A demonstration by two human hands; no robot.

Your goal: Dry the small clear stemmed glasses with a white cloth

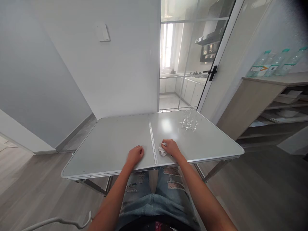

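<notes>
Head view, looking down over a grey folding table (108,144) with a seam down its middle. Left hand (135,155) rests on the tabletop just left of the seam, near the front edge, fingers curled loosely under, holding nothing. Right hand (170,147) lies just right of the seam, fingers closed over a small white cloth (162,151); the cloth lies on the table, bunched, part of it showing at the left of the hand. Cluster of small clear glasses (189,123) stands upright further back on the right half, well apart from both hands. Torn blue jeans (154,189) visible below the table edge. Wooden shelf unit (271,106) at right carries plastic bottles (276,62) on top. Glass door (192,54) behind the table.
</notes>
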